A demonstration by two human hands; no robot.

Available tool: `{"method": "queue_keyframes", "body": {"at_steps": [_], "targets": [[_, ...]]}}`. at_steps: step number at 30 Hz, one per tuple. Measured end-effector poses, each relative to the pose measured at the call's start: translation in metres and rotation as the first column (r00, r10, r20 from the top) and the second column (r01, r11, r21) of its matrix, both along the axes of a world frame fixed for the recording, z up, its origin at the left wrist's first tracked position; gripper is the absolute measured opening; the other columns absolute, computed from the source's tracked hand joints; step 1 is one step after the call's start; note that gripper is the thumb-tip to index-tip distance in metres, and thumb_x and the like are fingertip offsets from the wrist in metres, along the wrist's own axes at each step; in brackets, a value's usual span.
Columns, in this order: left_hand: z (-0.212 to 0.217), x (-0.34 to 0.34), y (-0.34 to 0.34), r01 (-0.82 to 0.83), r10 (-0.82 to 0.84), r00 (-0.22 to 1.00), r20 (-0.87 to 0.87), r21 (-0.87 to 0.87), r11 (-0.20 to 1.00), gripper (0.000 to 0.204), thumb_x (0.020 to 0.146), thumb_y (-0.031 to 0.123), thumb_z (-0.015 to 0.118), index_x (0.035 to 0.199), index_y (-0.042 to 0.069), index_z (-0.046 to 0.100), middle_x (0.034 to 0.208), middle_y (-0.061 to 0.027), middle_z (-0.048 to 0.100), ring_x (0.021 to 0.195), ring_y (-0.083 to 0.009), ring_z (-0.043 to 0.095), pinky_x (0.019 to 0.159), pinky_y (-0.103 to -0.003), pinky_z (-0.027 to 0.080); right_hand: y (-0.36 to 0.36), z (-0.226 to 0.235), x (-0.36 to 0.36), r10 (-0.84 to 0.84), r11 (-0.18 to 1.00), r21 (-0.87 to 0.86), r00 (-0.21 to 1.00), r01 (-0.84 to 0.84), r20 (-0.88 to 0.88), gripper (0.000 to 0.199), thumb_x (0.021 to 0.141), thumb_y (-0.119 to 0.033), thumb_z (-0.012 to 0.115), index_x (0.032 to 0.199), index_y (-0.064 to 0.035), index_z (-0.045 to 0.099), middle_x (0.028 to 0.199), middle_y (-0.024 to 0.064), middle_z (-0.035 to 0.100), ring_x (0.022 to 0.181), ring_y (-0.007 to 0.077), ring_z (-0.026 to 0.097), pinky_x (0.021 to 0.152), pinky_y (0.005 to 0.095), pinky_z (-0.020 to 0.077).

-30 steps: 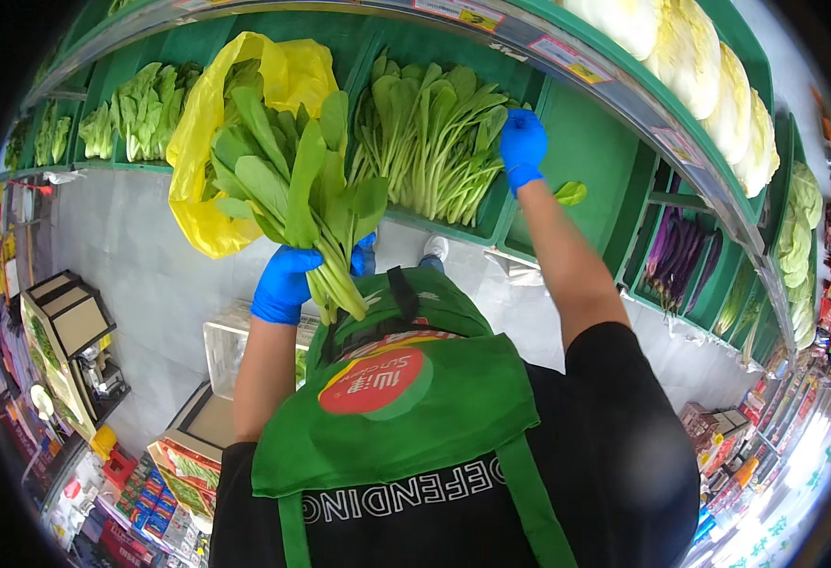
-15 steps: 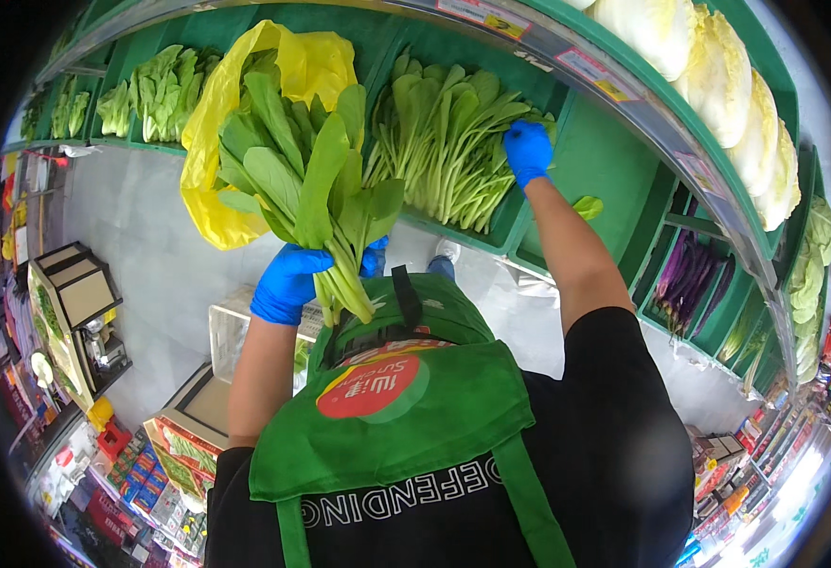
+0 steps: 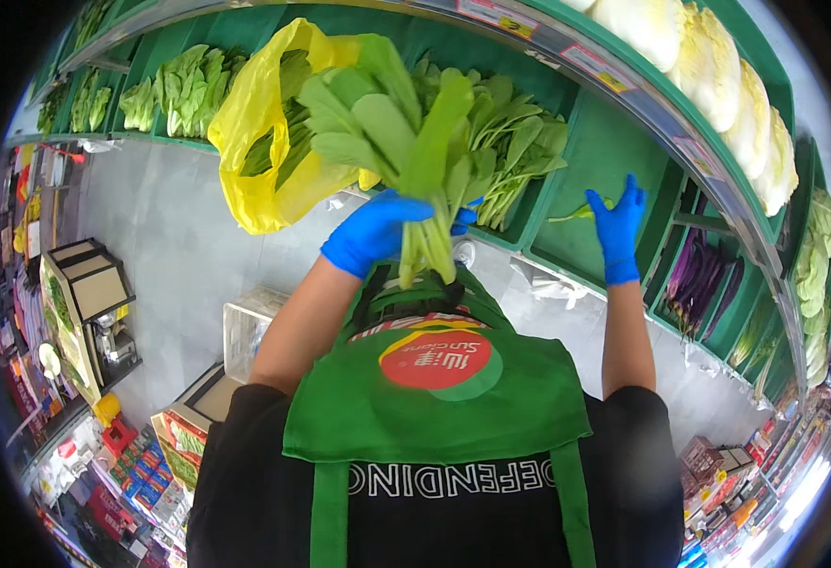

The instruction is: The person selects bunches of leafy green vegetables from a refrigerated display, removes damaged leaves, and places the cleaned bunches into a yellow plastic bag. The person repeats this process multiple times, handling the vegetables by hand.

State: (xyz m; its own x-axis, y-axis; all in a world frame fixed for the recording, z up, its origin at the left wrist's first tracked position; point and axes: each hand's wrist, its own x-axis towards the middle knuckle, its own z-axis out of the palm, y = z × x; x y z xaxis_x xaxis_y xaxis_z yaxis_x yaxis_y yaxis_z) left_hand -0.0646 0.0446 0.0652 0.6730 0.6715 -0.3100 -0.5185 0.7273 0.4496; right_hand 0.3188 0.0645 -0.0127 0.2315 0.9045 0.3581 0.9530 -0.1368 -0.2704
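Note:
A bunch of long-stemmed leafy greens (image 3: 401,142) is gripped at the stems by my left hand (image 3: 377,227), in a blue glove. Its leaves point away from me. Left of the bunch, a yellow plastic bag (image 3: 245,133) gapes wide with greens inside. My right hand (image 3: 619,227), also gloved in blue, is over the green bin (image 3: 567,241) on the right. Its fingers are spread, touching or just beside a loose leaf (image 3: 586,210); I cannot tell which. More leafy greens (image 3: 519,151) lie in the compartment behind the bunch, which partly covers them.
Purple eggplants (image 3: 699,275) fill a compartment at the right. Napa cabbages (image 3: 709,76) line the raised shelf, whose edge (image 3: 624,85) curves above the bins. Lettuce (image 3: 193,90) stands at the far left. A white crate (image 3: 245,331) sits on the floor left of me.
My left hand and the bunch have moved right, away from the yellow bag. My right hand has left the pile of greens, moved right to the loose leaf and spread its fingers.

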Motion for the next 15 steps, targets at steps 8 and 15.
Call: {"method": "queue_keyframes", "body": {"at_steps": [8,15], "targets": [[-0.006,0.062,0.017,0.042,-0.042,0.999,-0.002,-0.046,0.998,0.042,0.078,0.011,0.061,0.117,0.000,0.050,0.109,-0.0140,0.059,0.099,-0.0262,0.058,0.090,-0.038,0.045,-0.070,0.087,-0.163,0.202,0.873,-0.095,0.532,-0.478,-0.822,0.053,0.081,-0.018,0.067,0.122,0.0050,0.043,0.097,0.0172,0.060,0.083,0.0193,0.062,0.072,0.0302,0.0497],[-0.024,0.067,0.013,0.080,-0.088,0.990,-0.109,-0.072,0.994,0.046,0.079,0.009,0.062,0.122,0.002,0.046,0.111,-0.0135,0.057,0.100,-0.0254,0.057,0.087,-0.039,0.047,-0.075,0.071,-0.148,-0.114,0.903,-0.149,0.110,-0.404,-0.987,0.039,0.081,-0.011,0.064,0.113,0.0036,0.047,0.088,0.0109,0.059,0.066,0.0133,0.059,0.056,0.0261,0.0494]]}}
